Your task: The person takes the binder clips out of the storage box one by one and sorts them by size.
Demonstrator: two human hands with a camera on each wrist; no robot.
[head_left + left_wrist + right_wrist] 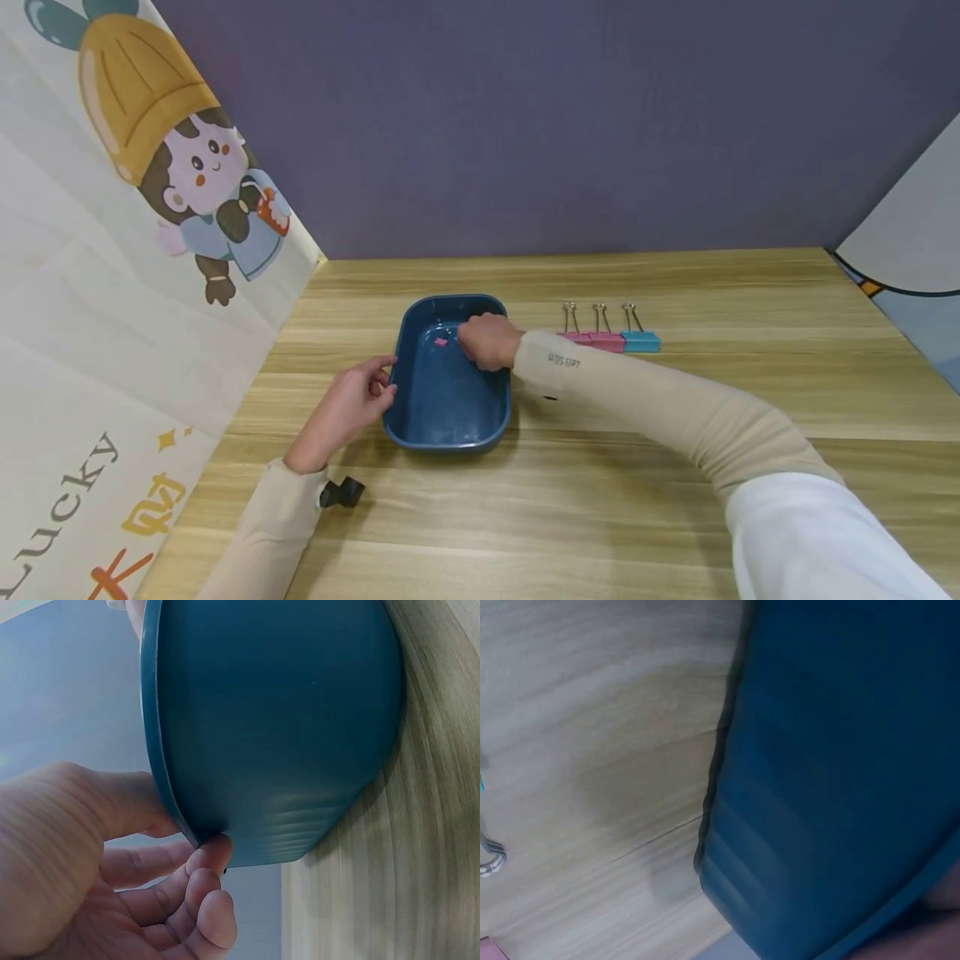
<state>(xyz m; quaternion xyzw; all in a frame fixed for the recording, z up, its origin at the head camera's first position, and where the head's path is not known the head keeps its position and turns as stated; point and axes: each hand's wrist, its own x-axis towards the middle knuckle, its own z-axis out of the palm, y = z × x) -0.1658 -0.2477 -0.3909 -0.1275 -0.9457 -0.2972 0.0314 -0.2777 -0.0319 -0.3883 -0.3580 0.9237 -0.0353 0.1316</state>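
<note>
A deep blue plastic basin (450, 408) stands on the wooden table. My left hand (356, 400) pinches its left rim; in the left wrist view the thumb goes over the rim and a fingertip (214, 851) presses the outer wall. My right hand (489, 342) reaches over the right rim into the far part of the basin, its fingers bent downward and mostly hidden; I cannot tell what they hold. Beside them on the basin floor lies a small pink piece (440, 342) with something dark near it. In the right wrist view the basin's outer wall (817, 787) fills the right side.
Right of the basin, two pink binder clips (606, 342) and a blue binder clip (641, 342) stand in a row, handles pointing away. The wooden table (570, 500) ends at a purple back panel (540, 125). A printed white sheet (75, 333) borders the left.
</note>
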